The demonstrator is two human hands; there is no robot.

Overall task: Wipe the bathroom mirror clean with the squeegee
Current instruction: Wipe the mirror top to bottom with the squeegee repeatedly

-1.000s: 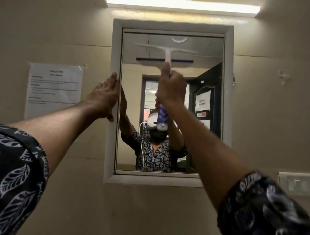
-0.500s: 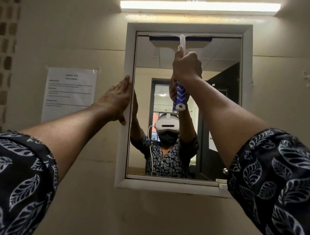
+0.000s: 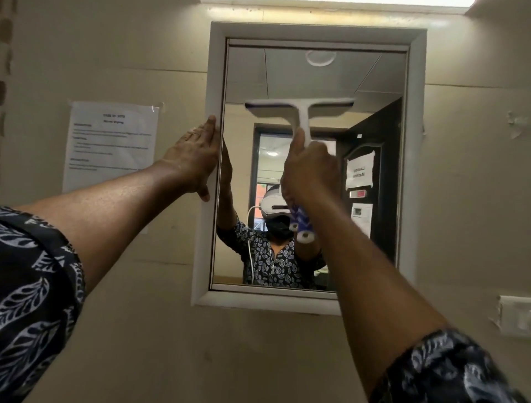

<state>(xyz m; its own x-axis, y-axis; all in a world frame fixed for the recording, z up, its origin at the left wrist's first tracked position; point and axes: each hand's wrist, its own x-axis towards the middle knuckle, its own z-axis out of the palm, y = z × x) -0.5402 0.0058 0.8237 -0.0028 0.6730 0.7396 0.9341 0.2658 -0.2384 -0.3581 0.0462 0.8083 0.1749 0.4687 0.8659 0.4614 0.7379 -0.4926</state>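
A white-framed mirror [image 3: 413, 143] hangs on the beige wall straight ahead. My right hand [image 3: 309, 169] grips the handle of a white T-shaped squeegee [image 3: 300, 110], whose blade lies level against the glass in the upper middle of the mirror. The blue-and-white end of the handle sticks out below my fist. My left hand [image 3: 194, 156] presses flat, fingers straight, on the left side of the frame. The glass reflects a person with a headset and both raised arms.
A printed paper notice [image 3: 110, 143] is taped to the wall left of the mirror. A white switch plate [image 3: 515, 316] sits on the wall at lower right. A light strip [image 3: 330, 3] runs above the mirror.
The squeegee went up to the mirror's top edge, then came down to the upper middle of the glass. My left hand stayed on the frame's left side.
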